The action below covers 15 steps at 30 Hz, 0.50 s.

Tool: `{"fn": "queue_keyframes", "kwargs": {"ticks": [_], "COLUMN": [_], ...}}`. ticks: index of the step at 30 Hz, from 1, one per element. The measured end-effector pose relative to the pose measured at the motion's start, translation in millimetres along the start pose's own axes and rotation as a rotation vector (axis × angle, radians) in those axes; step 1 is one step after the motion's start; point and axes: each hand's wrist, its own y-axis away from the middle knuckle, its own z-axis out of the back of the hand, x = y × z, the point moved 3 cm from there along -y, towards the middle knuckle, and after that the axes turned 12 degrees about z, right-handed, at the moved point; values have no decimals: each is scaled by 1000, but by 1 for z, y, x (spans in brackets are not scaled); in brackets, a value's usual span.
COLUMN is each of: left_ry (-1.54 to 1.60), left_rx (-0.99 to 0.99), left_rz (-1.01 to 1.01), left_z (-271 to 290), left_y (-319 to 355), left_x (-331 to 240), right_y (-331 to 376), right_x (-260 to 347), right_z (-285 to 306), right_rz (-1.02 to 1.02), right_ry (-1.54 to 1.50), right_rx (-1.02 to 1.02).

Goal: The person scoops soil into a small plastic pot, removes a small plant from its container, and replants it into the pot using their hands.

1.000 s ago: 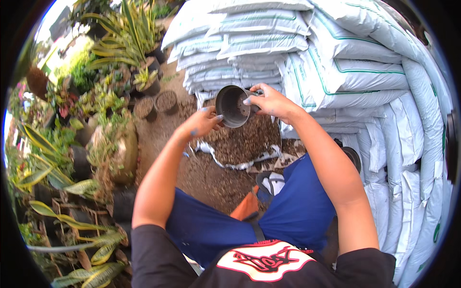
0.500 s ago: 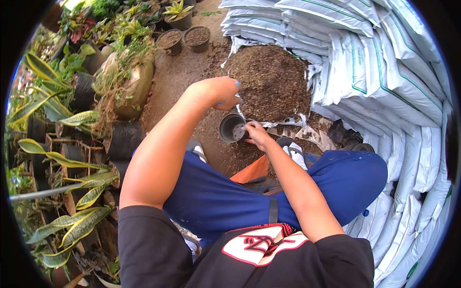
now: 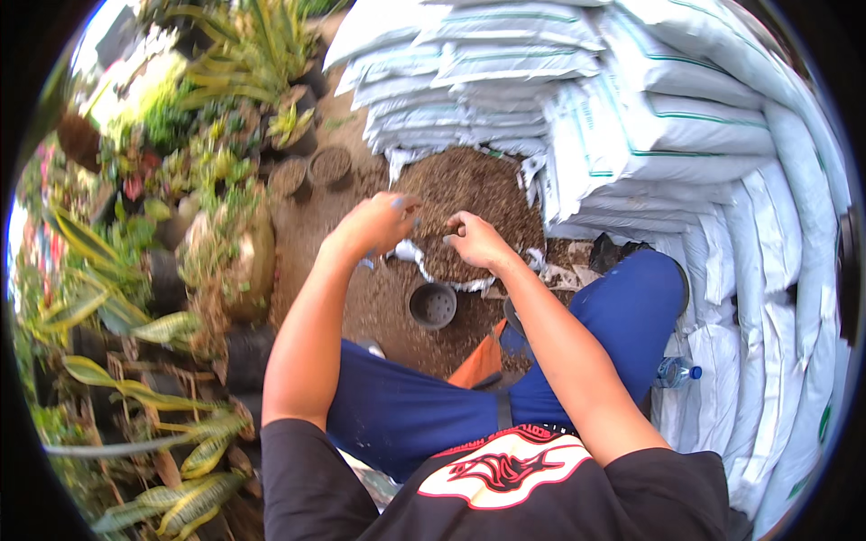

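Note:
My left hand (image 3: 383, 224) hovers at the left side of a heap of brown soil mix (image 3: 478, 185), its fingers loosely curled and slightly blurred. Facing it, my right hand (image 3: 480, 243) hangs over the heap's near part. Its thumb and forefinger stand apart, with a dark gap between them. I see nothing held in either hand. Just below them, a black plastic pot (image 3: 433, 306) with drainage holes in its bottom sits upright on the ground, untouched. The heap lies on a torn white sack (image 3: 410, 255), whose ragged edges show around it.
White sacks (image 3: 667, 135) are stacked high behind and to the right. Soil-filled pots (image 3: 330, 167) stand at the far left, with potted plants (image 3: 117, 307) along the left side. An orange piece (image 3: 478, 359) lies between my legs; a plastic bottle (image 3: 675, 371) rests by my right knee.
My right hand has let go of the pot, which now stands on the ground, and has moved up over the soil. My left hand has come lower and closer to the right. The view has shifted.

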Motion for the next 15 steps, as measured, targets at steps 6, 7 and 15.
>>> {"fn": "queue_keyframes", "kwargs": {"ticks": [6,7,15], "left_ry": [340,317,276], "left_rx": [-30,-66,-1], "left_rz": [-198,-233,-540], "left_z": [43,49,25], "left_y": [-13,-17,-48], "left_x": [-65,-79,-273], "right_y": [53,69,182], "right_x": [104,111,3], "right_z": [159,178,263], "right_rz": [330,306,138], "right_ry": [116,87,8], "right_rx": [-318,-371,-767]}}
